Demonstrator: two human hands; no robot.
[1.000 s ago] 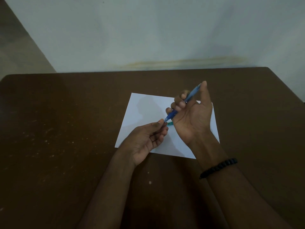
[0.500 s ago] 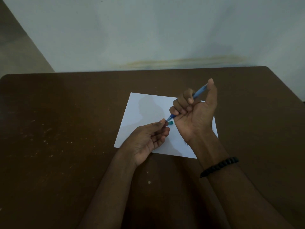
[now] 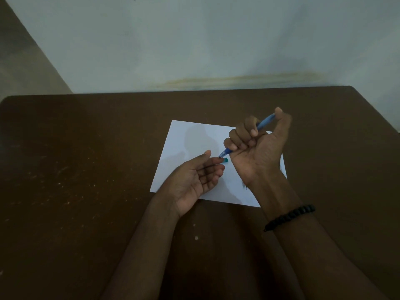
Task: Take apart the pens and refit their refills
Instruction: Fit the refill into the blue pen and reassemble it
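Note:
My right hand is closed round a blue pen, thumb resting on its upper end. The pen slants down to the left, and its darker blue tip sticks out below my fingers. My left hand lies palm up just left of the tip, fingers loosely curled, the fingertips touching or nearly touching the pen's point. A small teal piece lies on the white paper sheet just under the tip, partly hidden by my hands.
The paper sheet lies on a dark brown table with pale specks on its surface. A pale wall rises behind the table's far edge. A black bead bracelet circles my right wrist.
My right hand has curled tighter on the pen and shifted slightly right, thumb bending over the top end. My left hand's fingers have opened a little below the tip.

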